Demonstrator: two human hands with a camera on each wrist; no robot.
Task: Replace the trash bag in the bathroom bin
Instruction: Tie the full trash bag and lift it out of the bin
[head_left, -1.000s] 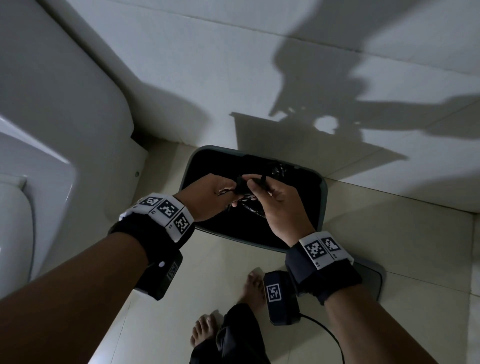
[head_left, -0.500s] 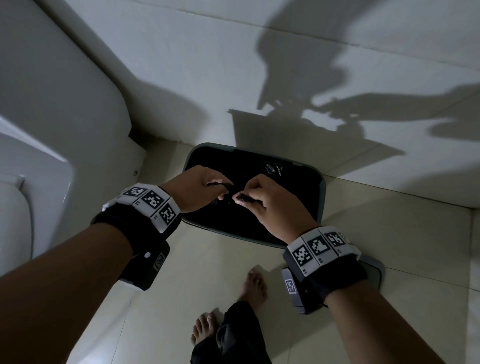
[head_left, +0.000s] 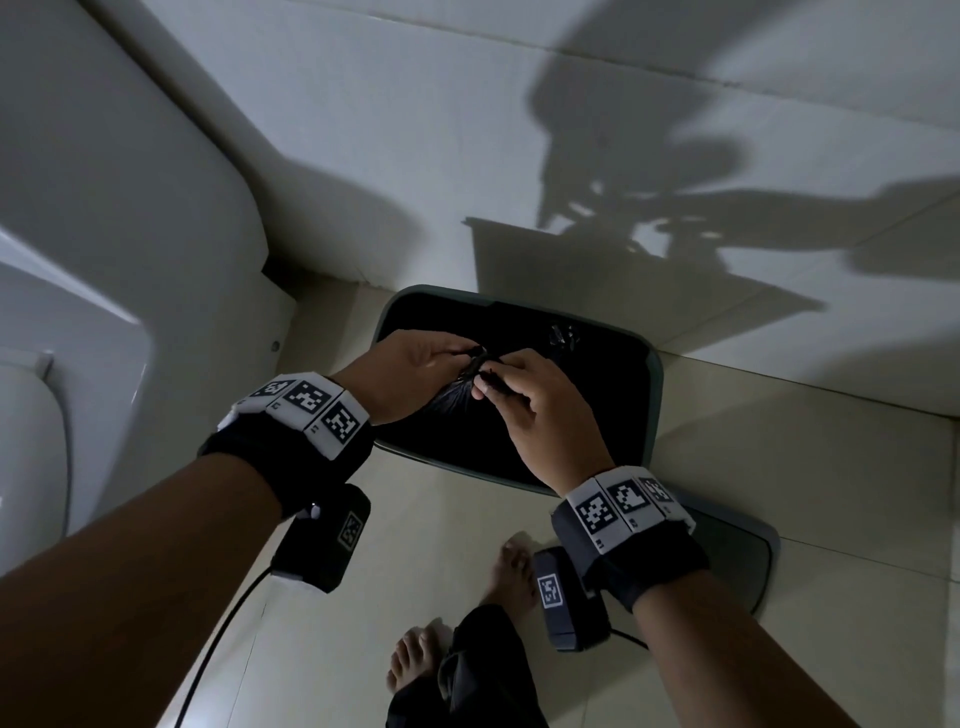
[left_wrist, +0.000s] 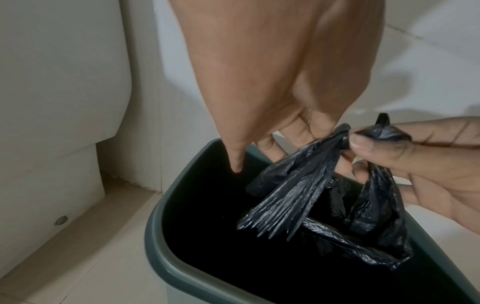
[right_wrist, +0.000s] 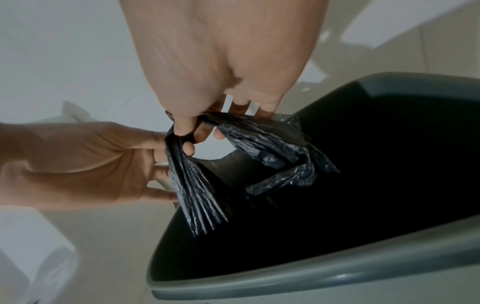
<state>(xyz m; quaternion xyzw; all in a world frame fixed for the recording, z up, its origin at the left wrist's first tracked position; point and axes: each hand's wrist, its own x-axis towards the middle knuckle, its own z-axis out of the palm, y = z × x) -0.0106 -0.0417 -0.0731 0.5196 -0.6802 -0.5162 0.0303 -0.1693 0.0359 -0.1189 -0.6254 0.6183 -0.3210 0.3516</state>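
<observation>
Two hands, our left hand (head_left: 410, 371) and right hand (head_left: 540, 410), each pinch one crinkled black plastic trash bag (left_wrist: 298, 185) above one grey-green rectangular plastic bin (head_left: 655, 395).

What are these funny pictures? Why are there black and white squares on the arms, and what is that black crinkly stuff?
No machine here: these are a person's two hands. The big picture comes from a camera worn on the head, looking down. The other two come from small cameras strapped to each wrist, looking along the fingers. The checkered squares sit on the wrist bands that carry those cameras.

On the bathroom floor stands a grey-green bin, next to a white toilet. The crinkly stuff is a black trash bag. The left hand and the right hand each pinch a bunched part of it, held just above the open bin. The person's bare feet show at the bottom.
</observation>
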